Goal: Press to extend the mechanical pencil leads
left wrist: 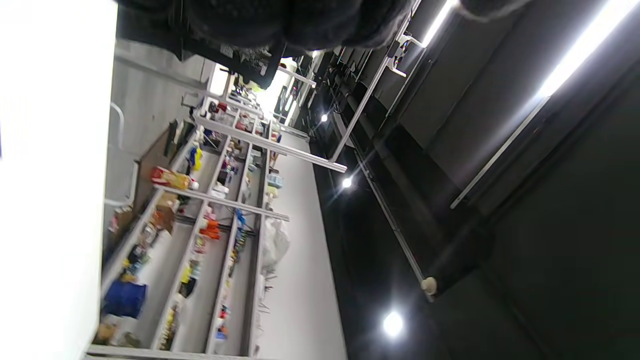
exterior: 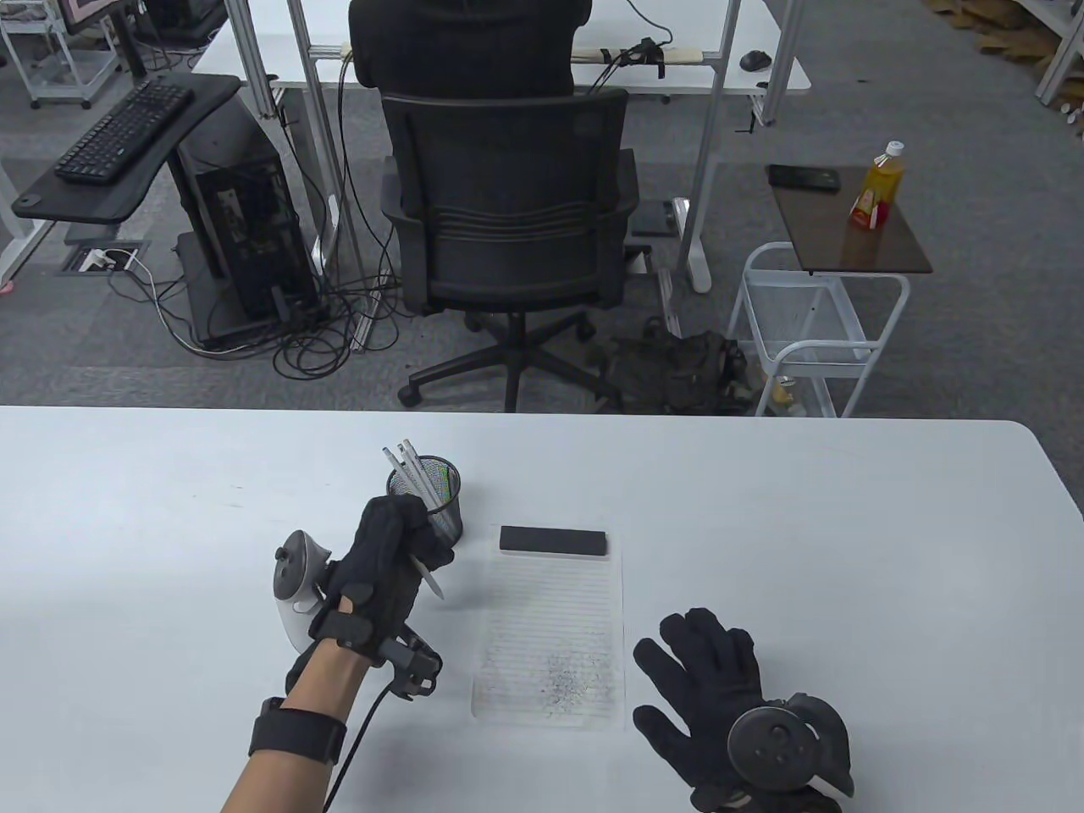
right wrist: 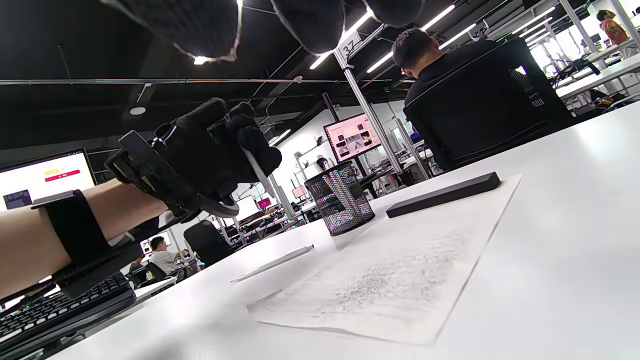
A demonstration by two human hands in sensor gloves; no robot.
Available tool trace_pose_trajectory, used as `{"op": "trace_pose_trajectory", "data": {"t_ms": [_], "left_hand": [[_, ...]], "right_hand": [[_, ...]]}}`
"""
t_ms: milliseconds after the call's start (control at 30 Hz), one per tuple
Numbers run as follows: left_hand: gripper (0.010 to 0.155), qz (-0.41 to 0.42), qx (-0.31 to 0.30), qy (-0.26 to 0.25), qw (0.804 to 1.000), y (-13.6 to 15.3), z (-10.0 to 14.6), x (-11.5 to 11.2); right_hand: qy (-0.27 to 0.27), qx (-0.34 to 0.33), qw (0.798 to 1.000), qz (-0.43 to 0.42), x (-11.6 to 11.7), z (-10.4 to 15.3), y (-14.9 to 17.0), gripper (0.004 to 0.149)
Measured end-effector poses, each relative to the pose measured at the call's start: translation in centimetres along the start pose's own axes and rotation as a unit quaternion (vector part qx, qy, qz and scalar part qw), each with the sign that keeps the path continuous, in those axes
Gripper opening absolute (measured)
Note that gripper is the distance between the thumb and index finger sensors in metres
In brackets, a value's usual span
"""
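Observation:
My left hand (exterior: 391, 542) grips a grey mechanical pencil (exterior: 428, 577) in a fist, held above the table with its tip pointing down and to the right. The right wrist view shows this left hand (right wrist: 210, 150) and the pencil (right wrist: 257, 172) too. A black mesh pen cup (exterior: 439, 501) just behind the hand holds three more pencils (exterior: 406, 461). My right hand (exterior: 703, 686) lies open and flat on the table, right of the lined paper (exterior: 550, 627), and holds nothing. The left wrist view shows only dark glove fingers (left wrist: 280, 20) at the top.
A black bar (exterior: 553, 540) lies across the top of the paper, which has grey scribble marks low down. In the right wrist view a thin pale pencil-like stick (right wrist: 272, 263) lies on the table left of the paper. An office chair (exterior: 508, 220) stands beyond the table's far edge.

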State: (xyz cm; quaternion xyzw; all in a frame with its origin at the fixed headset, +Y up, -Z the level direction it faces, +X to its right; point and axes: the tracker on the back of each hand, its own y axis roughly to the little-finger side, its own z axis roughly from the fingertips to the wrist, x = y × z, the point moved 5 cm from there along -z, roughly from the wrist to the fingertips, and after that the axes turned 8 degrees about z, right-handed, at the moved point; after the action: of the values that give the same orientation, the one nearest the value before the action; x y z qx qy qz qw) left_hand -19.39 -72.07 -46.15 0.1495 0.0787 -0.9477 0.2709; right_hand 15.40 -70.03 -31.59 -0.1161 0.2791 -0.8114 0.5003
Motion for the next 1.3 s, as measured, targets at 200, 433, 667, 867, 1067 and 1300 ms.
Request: {"op": "trace_pose_trajectory", "data": {"t_ms": [200,433,667,867,1067,1300], "left_hand": [[0.06,0.08,-0.019,-0.002,0.997,2.5,0.2,-0.4],[0.055,0.131,-0.025,-0.024,0.991,4.9,0.5,-0.5],[0.059,0.145,-0.019,-0.023,0.989,6.7,0.8,-0.5],[0.055,0.127,-0.025,-0.026,0.991,6.4,0.8,-0.6],[0.059,0.139,-0.03,-0.027,0.99,6.4,1.0,-0.7],[0.058,0.129,-0.031,-0.026,0.991,6.4,1.0,-0.7]], "right_hand": [[-0.001,0.0,1.0,0.0,0.0,0.0,0.0,0.067],[-0.002,0.001,1.0,0.0,0.0,0.0,0.0,0.067],[-0.003,0.003,1.0,-0.001,0.0,0.0,0.1,0.067],[-0.003,0.003,1.0,-0.001,0.0,-0.1,0.1,0.067],[-0.005,0.003,1.0,0.0,0.0,-0.1,0.0,0.067],[-0.005,0.003,1.0,0.0,0.0,-0.1,0.1,0.067]]}}
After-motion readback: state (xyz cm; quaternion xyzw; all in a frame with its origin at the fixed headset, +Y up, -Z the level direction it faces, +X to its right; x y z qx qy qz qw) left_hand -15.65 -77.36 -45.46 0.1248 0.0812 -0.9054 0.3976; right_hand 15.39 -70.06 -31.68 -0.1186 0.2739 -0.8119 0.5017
